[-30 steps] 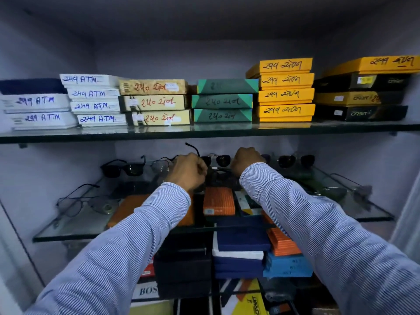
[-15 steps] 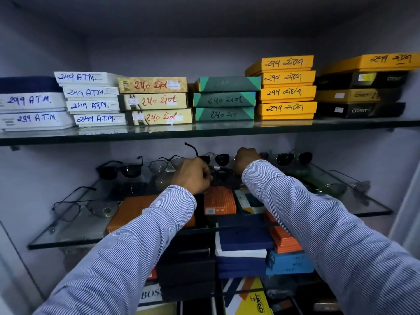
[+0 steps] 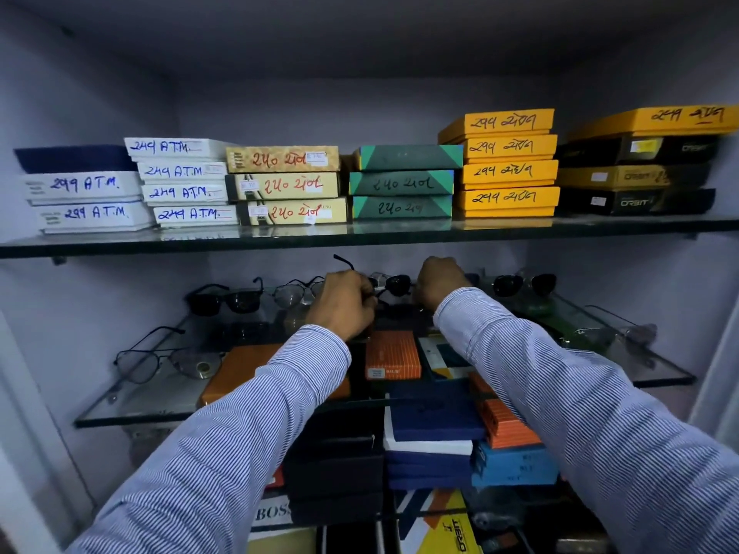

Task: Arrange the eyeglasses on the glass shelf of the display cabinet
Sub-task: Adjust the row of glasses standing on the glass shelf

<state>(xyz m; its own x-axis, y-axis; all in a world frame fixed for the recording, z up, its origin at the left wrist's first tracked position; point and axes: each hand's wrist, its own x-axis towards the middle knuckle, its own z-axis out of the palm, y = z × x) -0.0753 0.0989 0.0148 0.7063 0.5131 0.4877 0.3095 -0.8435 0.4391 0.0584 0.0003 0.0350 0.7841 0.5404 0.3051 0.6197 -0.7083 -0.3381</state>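
Note:
Both hands reach to the back of the middle glass shelf. My left hand and my right hand are closed on the two ends of a pair of dark sunglasses, one temple arm sticking up at the left. Along the back row stand black sunglasses, thin clear-lens glasses and another dark pair. A wire-frame pair lies at the shelf's left front, and a thin-rimmed pair at the right.
The upper glass shelf just above my hands carries stacks of white, beige, green, yellow and black boxes. Orange box and other boxes show under the middle shelf. Cabinet walls close in left and right.
Both hands stay on the same dark sunglasses at the back of the shelf. The left hand has shifted slightly right, closer to the frame; the view has drifted a little.

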